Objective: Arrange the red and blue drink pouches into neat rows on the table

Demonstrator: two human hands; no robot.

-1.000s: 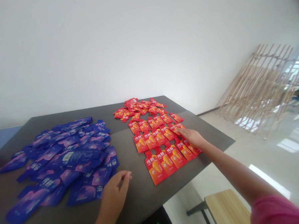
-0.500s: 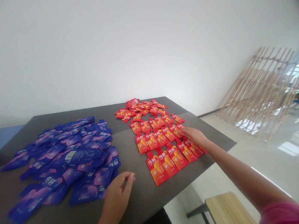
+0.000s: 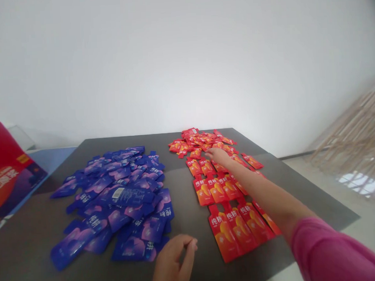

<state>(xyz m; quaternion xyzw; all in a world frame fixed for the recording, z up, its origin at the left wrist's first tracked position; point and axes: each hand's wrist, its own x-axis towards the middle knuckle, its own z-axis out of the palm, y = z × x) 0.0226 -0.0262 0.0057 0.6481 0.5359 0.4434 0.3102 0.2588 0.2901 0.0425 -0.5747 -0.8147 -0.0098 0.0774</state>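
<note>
Head view, right hand [image 3: 218,155] reaching over the far pile of red-orange flat packets [image 3: 203,140], fingers close together, left hand [image 3: 177,258] empty with thumb and fingertips pinched, beside blue-purple flat packets [image 3: 115,194]

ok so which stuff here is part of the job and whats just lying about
Likely the job:
red packets in rows
loose red pile, by the right hand
blue pile, nearest the left hand

Likely just about:
red printed item, left edge
wooden poles, right edge

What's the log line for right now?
left hand: fingertips together, beside blue packet heap | right hand: by near edge of red packet pile | red packet rows: nearer than pile
</note>
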